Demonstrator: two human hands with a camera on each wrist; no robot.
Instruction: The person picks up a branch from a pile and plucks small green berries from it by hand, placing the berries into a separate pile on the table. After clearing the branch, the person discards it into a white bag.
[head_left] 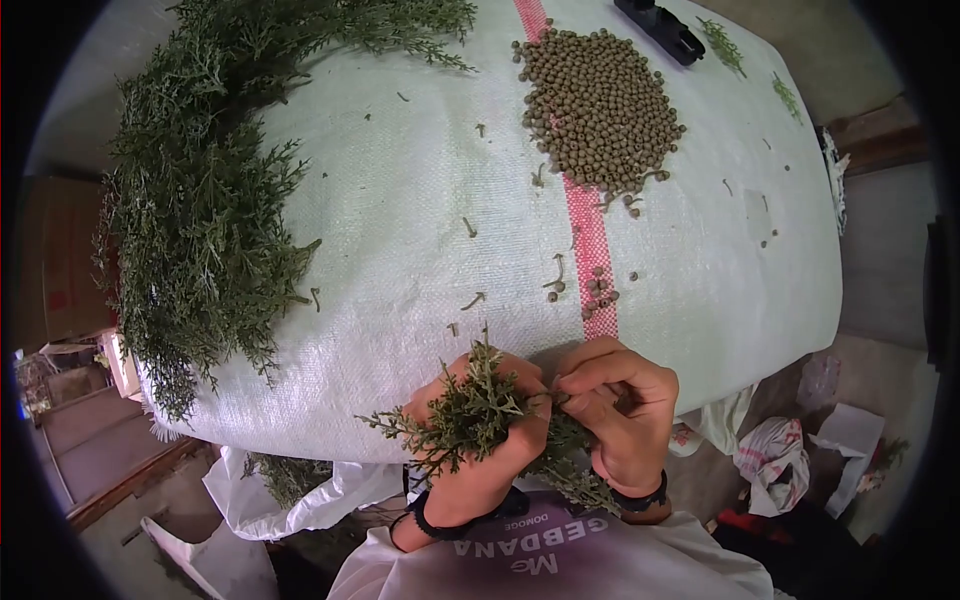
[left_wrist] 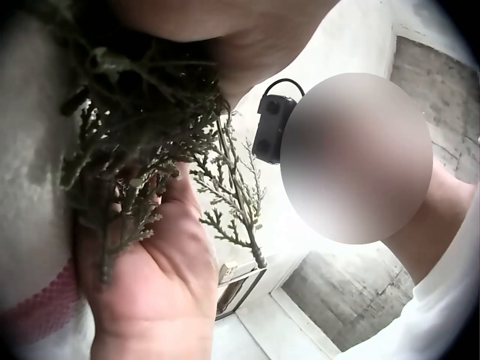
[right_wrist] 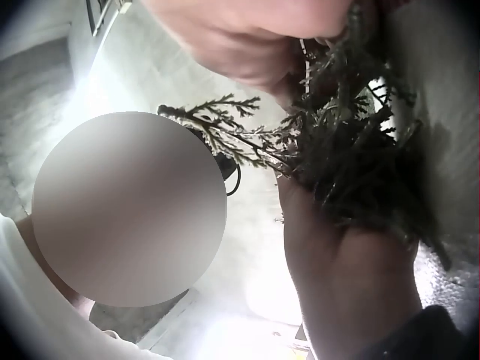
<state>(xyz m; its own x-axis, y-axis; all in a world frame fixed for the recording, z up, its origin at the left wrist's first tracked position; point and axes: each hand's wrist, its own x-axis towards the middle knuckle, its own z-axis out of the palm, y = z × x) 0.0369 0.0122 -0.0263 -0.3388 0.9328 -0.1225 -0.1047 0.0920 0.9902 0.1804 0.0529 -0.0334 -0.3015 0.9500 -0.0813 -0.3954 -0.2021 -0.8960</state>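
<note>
My left hand [head_left: 515, 450] grips a bunch of green evergreen sprigs [head_left: 465, 415], low over the near edge of a stuffed white woven sack [head_left: 400, 220]. Close beside it, my right hand [head_left: 635, 405] is curled, thumb and forefinger pinching at the right edge of the bunch; I cannot tell which small part lies between those fingertips. More foliage hangs below the two hands. In the left wrist view, scaly twigs [left_wrist: 232, 187] stick out over the right palm [left_wrist: 150, 285]. From the right wrist, the bunch [right_wrist: 352, 165] covers much of my left hand.
Small round brown berries [head_left: 600, 110] lie heaped on the sack's far part, over its red stripe [head_left: 585, 225]. A large pile of evergreen branches [head_left: 200, 220] covers the left side. Bits of stem [head_left: 470, 227] are scattered between. A black object [head_left: 665, 30] lies at the far edge.
</note>
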